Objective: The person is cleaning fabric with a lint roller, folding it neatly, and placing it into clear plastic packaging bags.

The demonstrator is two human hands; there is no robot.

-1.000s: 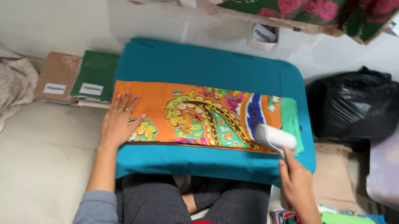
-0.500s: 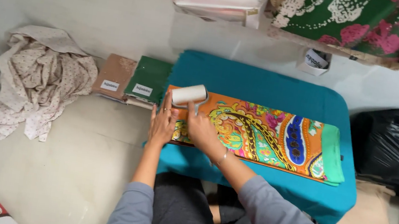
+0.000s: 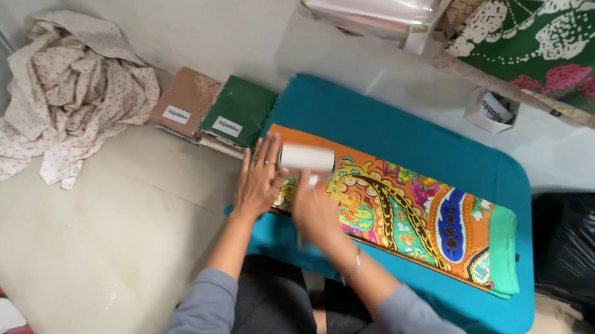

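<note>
Right, person sits on the floor, grey sleeves, legs tucked under the near edge of a teal padded bench. Right hand is closed round the handle of a white lint roller; handle mostly hidden in the fist, roller head lies just beyond the knuckles on the left end of a folded orange paisley cloth. Left hand lies flat w/ fingers spread, palm down, pressing the cloth's left end, right beside the roller. Cloth runs away to the right of both hands, green border at its far end. Left of the hands, just off the bench, sit a green packet and a brown packet, touching. Further left, a crumpled cream cloth. Far right, a black plastic bag. Beyond the hands, a clear plastic bundle and green floral fabric.
</note>
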